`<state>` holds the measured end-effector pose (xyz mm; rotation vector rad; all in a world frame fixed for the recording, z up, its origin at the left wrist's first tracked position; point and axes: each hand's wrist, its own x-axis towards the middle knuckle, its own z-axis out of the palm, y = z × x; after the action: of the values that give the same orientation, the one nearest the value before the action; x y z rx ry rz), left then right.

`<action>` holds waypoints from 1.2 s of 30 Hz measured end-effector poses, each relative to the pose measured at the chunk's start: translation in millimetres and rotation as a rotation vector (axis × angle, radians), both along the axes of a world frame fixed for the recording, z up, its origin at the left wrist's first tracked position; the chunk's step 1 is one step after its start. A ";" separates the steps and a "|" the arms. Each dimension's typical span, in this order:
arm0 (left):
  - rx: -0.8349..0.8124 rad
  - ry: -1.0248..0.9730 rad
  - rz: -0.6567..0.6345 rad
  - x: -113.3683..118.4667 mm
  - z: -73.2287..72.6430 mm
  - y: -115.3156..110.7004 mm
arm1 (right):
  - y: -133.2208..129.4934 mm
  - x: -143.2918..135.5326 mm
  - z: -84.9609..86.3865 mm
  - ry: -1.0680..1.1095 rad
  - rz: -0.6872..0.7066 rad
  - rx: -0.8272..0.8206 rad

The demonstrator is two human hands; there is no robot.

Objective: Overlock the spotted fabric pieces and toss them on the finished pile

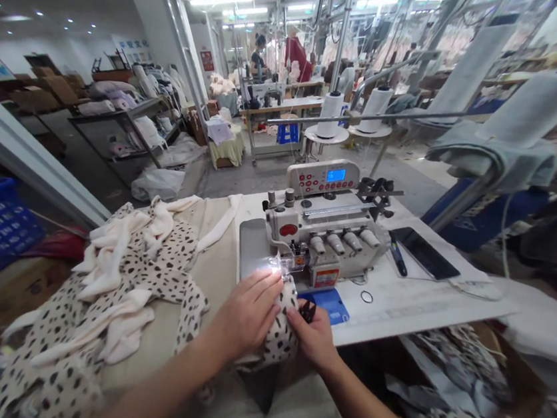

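1. Pinched between the right hand's [315, 330] thumb and curled fingers is the edge of a spotted cloth [279, 343]; something dark [307, 311] shows at those fingers, too unclear to name. The left hand [250, 306] lies palm down on the same cloth, fingers outstretched and together; whether its thumb also grips, I cannot tell.
2. Between the two hands, the cloth has its long axis running roughly from 6 to 12 o'clock, its near end hanging over the table's edge. From the right grip, most of it lies toward 9 o'clock.
3. Just beyond, the lit stitching area [282, 263] sits near 12 o'clock from the left fingertips, and toward 11 from the right grip. Of the two hands, the left is nearer; its fingertips are right beside it, so feeding seems to turn on that alignment.
4. Around the hands, a blue card [330, 305] lies at about 1 o'clock, and a heap of spotted garments [168, 250] at 10.
5. Farther on, the sewing machine [326, 228] fills 12 to 1 o'clock, with a phone [424, 252] at 2 and a thread cone [330, 111] behind.
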<state>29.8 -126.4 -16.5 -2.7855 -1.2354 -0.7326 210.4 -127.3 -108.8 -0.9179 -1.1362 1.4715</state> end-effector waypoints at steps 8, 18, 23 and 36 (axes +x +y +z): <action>0.090 0.023 0.065 1.9 -2.0 1.0 | 0.7 0.6 -3.8 0.015 0.001 0.025; 0.224 0.058 0.041 20.9 -3.6 -13.4 | 2.2 -0.5 -3.4 0.039 -0.005 0.089; 0.230 0.046 0.032 21.1 -1.5 -11.0 | 2.5 -1.3 -1.1 0.049 -0.001 0.085; 0.181 0.012 0.001 22.9 0.9 -8.0 | 3.0 -2.2 -2.6 0.113 -0.016 0.041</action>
<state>52.7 -134.4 -15.6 -2.6398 -1.1076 -0.7839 208.2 -124.3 -111.3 -0.8034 -1.0700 1.4633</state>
